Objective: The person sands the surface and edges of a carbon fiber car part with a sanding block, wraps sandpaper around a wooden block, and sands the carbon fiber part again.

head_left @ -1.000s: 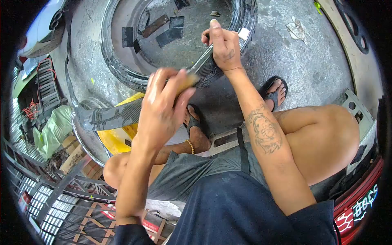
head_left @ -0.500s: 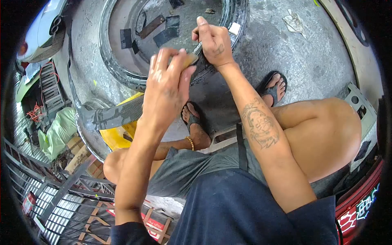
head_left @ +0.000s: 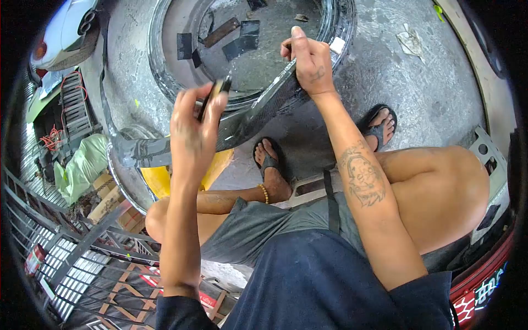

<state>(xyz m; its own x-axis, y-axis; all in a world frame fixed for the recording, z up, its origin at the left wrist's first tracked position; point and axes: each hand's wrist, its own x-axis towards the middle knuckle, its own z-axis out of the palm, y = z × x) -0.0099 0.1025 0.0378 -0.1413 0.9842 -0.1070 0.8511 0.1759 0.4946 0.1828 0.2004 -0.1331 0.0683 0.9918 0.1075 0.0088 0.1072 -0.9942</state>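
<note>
My left hand (head_left: pixel 192 126) grips a small black and tan block (head_left: pixel 215 99), which looks like a sanding block and is blurred by motion. The block is tilted above a long curved dark strip (head_left: pixel 253 118) with a woven, carbon-fibre-like pattern and a wet sheen. Whether block and strip touch I cannot tell. My right hand (head_left: pixel 314 63) is closed around the strip's upper right end, thumb pointing up. From behind my left wrist the strip's other end (head_left: pixel 144 151) sticks out to the left, over a yellow object (head_left: pixel 217 168).
A large round dark rim (head_left: pixel 159 69) lies ahead, with dark flat pieces (head_left: pixel 242 47) inside it. A small white block (head_left: pixel 337 45) sits on its right edge. A crumpled cloth or paper (head_left: pixel 410 43) lies on the floor. Left are a green-white bag (head_left: pixel 82 165) and metal railings (head_left: pixel 71 258).
My left hand has moved left and away from my right hand, turning the block upright. My right hand keeps its grip on the strip. The whole view has shifted slightly.
</note>
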